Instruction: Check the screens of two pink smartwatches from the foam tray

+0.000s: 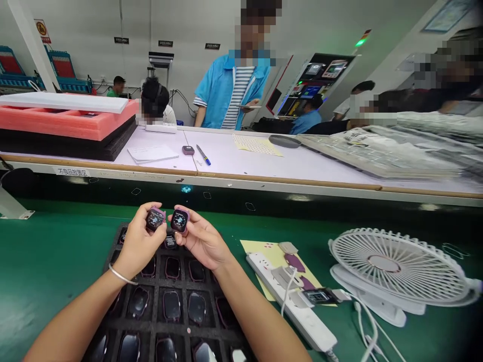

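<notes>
Left hand [139, 246]: the forearm enters from the lower left and rises toward centre. The back of the hand faces the camera, with a thin bangle [121, 275] on the wrist. The fingers are closed on the left watch [155, 219], a small purple one pinched at its edges, dark screen tilted toward the camera.

Right hand [204, 242]: the forearm enters from the bottom edge right of centre, angled up and left, thumb side uppermost. The fingers are closed on the right watch [179, 220], which has the same purple case and a faintly lit screen. The two watches are side by side, just apart, raised above the far end of the tray.

Tray [156, 286]: black and gridded, it lies on the green table [56, 261] directly under both hands. Its cells hold more watch bodies, one per cell, screens dark. The forearms cover the tray's side edges, so the full count cannot be told.

Right of the tray:
- White power strip [302, 311] lying diagonally, with plugs and white cables in it, partly on a yellow sheet [264, 249].
- White fan [396, 266] further right, tilted back with its grille facing up, close to the cables.

Beyond a dark glossy band stands the pale far table [309, 168]. It carries:
- a blue pen [204, 156]
- a spare watch [187, 150] just beside the pen
- a notepad [153, 153]
- stacked pink and black foam [68, 125] at the left end

A person in a blue shirt [232, 88] stands behind the far table, and others sit further back
</notes>
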Action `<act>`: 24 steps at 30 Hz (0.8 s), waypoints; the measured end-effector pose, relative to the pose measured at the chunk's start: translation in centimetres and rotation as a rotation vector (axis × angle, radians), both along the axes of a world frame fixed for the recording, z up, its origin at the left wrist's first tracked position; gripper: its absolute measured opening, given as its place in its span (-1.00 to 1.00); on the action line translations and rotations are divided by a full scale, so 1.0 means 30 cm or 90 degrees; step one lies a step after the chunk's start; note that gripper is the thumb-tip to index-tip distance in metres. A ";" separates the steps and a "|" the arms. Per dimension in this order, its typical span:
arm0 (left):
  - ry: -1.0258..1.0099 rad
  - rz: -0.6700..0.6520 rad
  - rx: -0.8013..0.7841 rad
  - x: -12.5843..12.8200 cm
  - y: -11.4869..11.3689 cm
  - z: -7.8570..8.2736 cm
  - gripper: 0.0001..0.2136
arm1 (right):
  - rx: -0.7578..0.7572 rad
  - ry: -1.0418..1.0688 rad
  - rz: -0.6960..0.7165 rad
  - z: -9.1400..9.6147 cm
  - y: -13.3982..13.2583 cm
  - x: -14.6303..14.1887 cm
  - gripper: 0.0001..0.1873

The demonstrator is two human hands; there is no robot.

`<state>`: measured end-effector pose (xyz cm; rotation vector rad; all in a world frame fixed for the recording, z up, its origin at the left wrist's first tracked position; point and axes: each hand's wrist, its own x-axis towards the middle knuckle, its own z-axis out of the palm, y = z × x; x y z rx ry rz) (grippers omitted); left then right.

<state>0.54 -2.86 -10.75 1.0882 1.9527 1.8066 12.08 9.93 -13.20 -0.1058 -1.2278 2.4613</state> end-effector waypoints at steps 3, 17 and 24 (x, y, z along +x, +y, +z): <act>-0.012 -0.014 0.009 0.005 0.001 0.001 -0.62 | -0.008 -0.006 0.007 0.003 -0.007 0.003 -0.51; 0.013 -0.032 -0.005 -0.005 0.008 -0.023 -0.61 | 0.027 -0.034 -0.008 -0.004 -0.014 0.004 -0.55; 0.013 -0.026 -0.009 0.000 0.013 -0.017 -0.62 | 0.009 -0.025 -0.014 0.006 -0.021 0.002 -0.54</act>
